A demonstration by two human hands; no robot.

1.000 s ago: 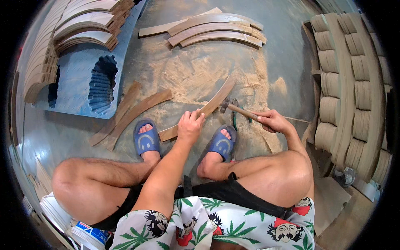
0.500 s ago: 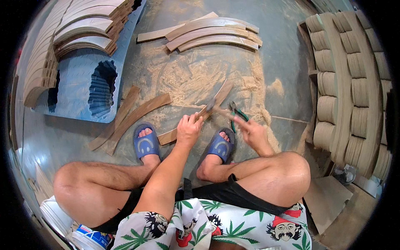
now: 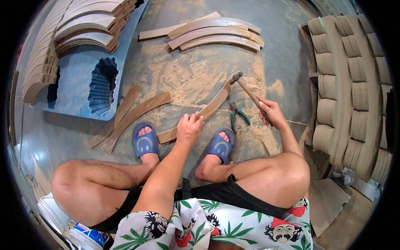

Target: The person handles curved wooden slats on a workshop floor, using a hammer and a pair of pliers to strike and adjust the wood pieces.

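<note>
Using the curved wooden strip [image 3: 208, 110] on the sawdust-strewn floor [image 3: 183, 75] as landmark: far to its left stand stacks of curved wooden pieces [image 3: 79, 25] beside a blue metal plate [image 3: 77, 81], and two loose strips [image 3: 133, 114] lie nearer. The left hand [image 3: 189, 128] presses closed over the strip's lower part, between two blue slippers [image 3: 143, 141]. Since a second ago the hammer [image 3: 249, 91] has swung from low beside the strip up to its far end, its head now touching the tip; I judge a blow is landing. Right of the strip lie green-handled pliers [image 3: 238, 114]; the right hand [image 3: 271, 111] grips the hammer handle. No containers show.
</note>
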